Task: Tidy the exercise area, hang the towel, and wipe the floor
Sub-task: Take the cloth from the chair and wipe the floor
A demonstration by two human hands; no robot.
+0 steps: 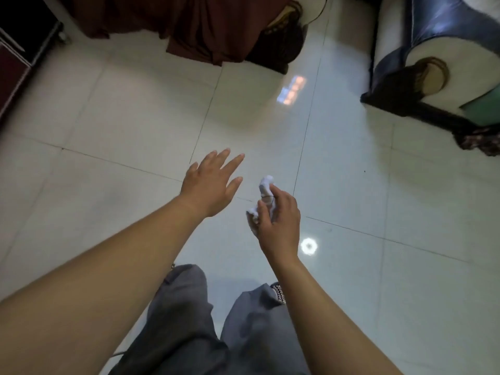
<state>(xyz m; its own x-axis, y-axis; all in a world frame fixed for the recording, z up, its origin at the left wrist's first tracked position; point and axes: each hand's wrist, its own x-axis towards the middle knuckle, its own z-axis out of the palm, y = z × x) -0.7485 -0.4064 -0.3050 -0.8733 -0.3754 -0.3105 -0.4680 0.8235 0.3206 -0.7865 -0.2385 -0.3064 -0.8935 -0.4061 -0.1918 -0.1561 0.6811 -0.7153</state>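
Note:
My right hand (pixel 278 220) holds a small crumpled white cloth (pixel 265 185) above the glossy white tiled floor (pixel 121 125); its fingers curl round the wad, and part of the cloth pokes out above the fingertips. Just to its left, my left hand (pixel 211 182) is stretched forward with the fingers straight and spread, holding nothing. Both hands hover over the middle of the floor in front of my grey trousers (pixel 189 320). No towel is in view.
A dark brown cloth (pixel 194 25) drapes over furniture at the top centre. A sofa arm (pixel 422 58) in dark blue and cream stands at the right. A dark cabinet (pixel 19 50) sits at the far left. Light reflections dot the tiles.

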